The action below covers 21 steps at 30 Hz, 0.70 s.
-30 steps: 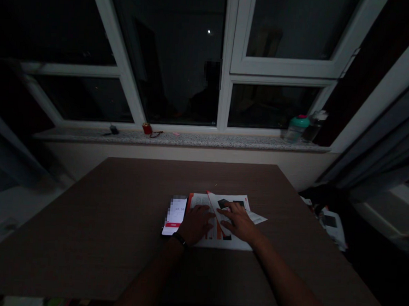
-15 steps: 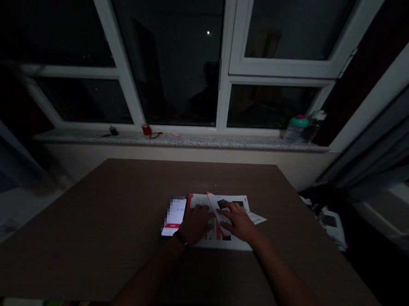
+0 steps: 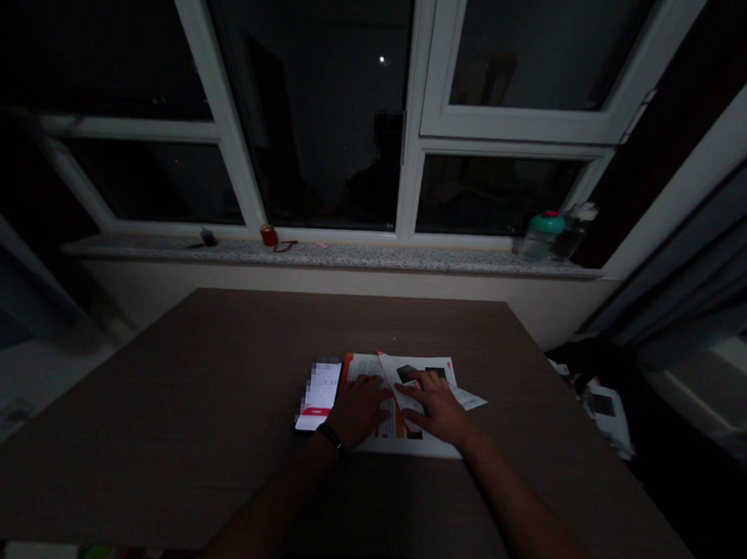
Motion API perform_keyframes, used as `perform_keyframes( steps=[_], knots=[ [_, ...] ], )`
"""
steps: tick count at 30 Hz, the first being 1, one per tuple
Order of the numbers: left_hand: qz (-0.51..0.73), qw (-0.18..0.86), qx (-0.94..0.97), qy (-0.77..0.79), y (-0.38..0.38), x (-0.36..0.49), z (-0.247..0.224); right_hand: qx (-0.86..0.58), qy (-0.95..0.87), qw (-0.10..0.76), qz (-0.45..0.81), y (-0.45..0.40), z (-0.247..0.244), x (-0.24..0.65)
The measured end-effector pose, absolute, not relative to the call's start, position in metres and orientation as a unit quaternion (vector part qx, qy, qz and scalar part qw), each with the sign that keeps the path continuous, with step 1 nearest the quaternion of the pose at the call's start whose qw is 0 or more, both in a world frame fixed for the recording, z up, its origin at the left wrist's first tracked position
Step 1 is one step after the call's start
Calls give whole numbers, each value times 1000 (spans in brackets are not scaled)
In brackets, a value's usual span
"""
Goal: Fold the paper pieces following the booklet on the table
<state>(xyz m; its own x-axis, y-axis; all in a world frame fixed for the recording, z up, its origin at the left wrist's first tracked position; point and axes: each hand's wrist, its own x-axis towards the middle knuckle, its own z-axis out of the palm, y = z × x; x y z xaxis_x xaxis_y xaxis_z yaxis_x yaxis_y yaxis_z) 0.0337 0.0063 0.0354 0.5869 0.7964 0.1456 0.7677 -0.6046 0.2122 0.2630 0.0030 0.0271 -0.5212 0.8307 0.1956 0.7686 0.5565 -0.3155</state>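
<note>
A printed sheet of paper (image 3: 407, 447), white with orange strips and dark pictures, lies on the brown table. On top of it rests a folded paper (image 3: 469, 398), whose pointed corner sticks out past the sheet's right side. My left hand (image 3: 360, 409), with a dark band at the wrist, lies with fingers apart on the left part of the sheet. Spread over the folded paper is my right hand (image 3: 435, 406), its fingers reaching up and left. Left of the papers, close to my left hand, lies a phone (image 3: 319, 394) with its screen lit.
Beyond the table (image 3: 150, 418) runs a speckled windowsill (image 3: 375, 258). On it stand a teal-lidded bottle (image 3: 542, 235), a clear bottle (image 3: 576, 229), a small red container (image 3: 268, 235) and a small dark bottle (image 3: 208, 236). White items (image 3: 609, 416) lie beyond the table's right edge.
Both hands stay in the same place on the papers, and the phone has not moved. Only the camera view shifts very slightly.
</note>
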Motion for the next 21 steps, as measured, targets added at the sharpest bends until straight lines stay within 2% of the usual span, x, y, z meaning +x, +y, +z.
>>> perform_keyframes(
  steps=[21],
  knots=[
    [129, 85, 881, 447, 2, 33, 40, -460, -869, 162, 88, 3, 29, 261]
  ],
)
